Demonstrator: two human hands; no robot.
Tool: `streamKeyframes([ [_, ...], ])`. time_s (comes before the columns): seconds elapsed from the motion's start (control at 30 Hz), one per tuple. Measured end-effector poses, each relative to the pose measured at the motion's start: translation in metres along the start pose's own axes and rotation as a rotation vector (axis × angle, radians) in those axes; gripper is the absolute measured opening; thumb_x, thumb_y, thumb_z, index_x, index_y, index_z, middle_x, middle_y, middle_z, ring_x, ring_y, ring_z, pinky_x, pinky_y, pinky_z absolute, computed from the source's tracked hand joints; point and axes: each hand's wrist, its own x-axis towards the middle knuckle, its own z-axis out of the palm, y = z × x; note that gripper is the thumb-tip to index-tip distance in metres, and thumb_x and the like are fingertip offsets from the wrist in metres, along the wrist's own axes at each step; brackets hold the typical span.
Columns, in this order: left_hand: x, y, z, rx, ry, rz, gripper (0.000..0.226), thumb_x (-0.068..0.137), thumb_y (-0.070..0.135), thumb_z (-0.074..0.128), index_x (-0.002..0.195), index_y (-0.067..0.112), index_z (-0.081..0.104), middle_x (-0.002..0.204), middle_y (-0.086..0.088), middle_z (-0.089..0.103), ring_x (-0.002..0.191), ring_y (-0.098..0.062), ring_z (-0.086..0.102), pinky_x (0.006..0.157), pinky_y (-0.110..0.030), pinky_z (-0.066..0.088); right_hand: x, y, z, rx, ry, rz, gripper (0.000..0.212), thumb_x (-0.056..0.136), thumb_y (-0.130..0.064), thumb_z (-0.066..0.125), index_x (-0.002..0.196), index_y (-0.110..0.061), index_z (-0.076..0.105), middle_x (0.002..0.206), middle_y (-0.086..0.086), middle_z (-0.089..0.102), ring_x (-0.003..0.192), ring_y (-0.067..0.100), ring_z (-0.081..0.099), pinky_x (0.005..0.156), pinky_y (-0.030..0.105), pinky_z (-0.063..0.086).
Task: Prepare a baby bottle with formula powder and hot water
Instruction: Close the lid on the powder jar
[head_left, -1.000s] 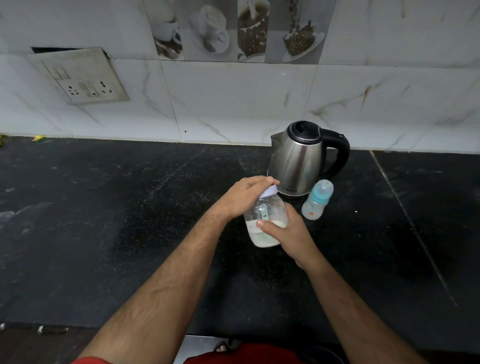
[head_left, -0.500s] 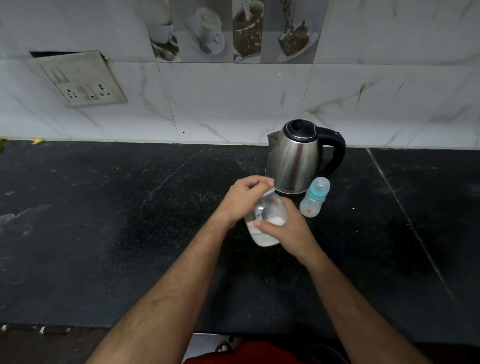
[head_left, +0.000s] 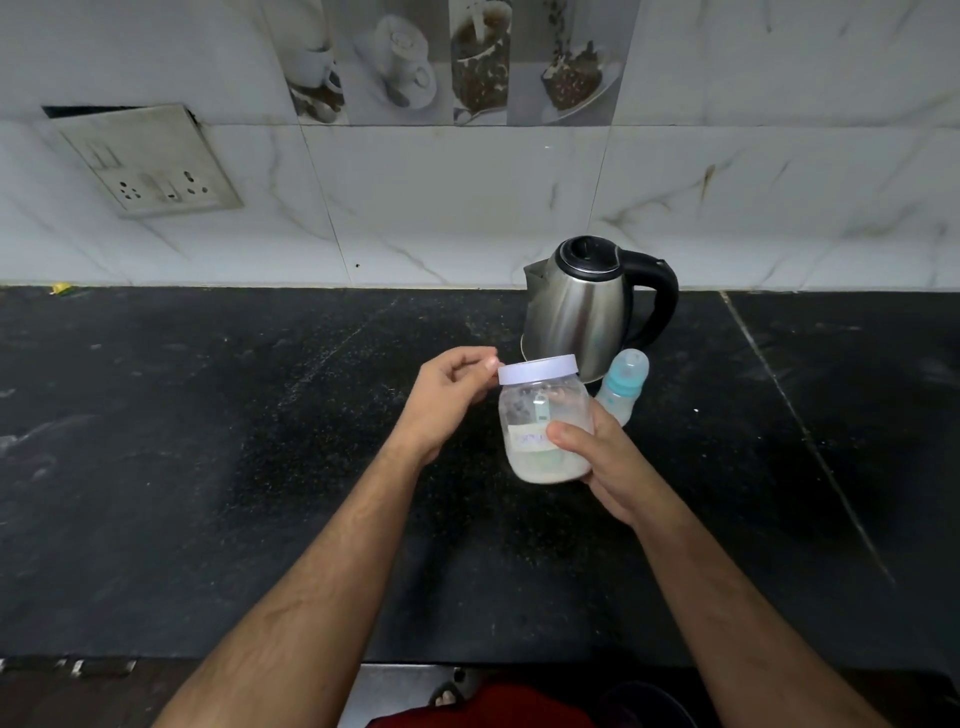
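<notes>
My right hand (head_left: 605, 457) wraps the clear formula jar (head_left: 545, 431) from its right side, thumb pressed across the front near the paper label, fingers curled round behind — the jar is lifted above the black counter (head_left: 208, 467) and tilted a little. My left hand (head_left: 449, 397) sits at the jar's upper left, fingers curled, thumb and forefinger tips meeting the edge of the pale lilac lid (head_left: 537, 370); whether they truly pinch it or only touch, I cannot tell.

A second ago that left hand lay over the top of the jar, covering the lid; now it has slid off to the side and the whole lid shows. The jar also sits higher and nearer to me than before.

White powder fills the jar's lower part, with a scoop showing inside. Just behind stands the steel kettle (head_left: 582, 306), lid closed, black handle to the right. The baby bottle (head_left: 623, 384) with its blue cap stands beside the kettle's base, partly hidden by the jar and my right fingers.
</notes>
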Motion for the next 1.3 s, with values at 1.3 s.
streamKeyframes([
  [1.3, -0.019, -0.009, 0.004, -0.193, -0.304, -0.119, 0.051, 0.096, 0.040, 0.049, 0.137, 0.011, 0.055, 0.132, -0.014, 0.064, 0.124, -0.029, 0.061, 0.102, -0.041, 0.051, 0.008, 0.010, -0.004, 0.024, -0.003, 0.018, 0.101, 0.061, -0.025, 0.083, 0.145, -0.015, 0.028, 0.143, 0.013, 0.051, 0.131, 0.026, 0.053, 0.109, 0.049, 0.043],
])
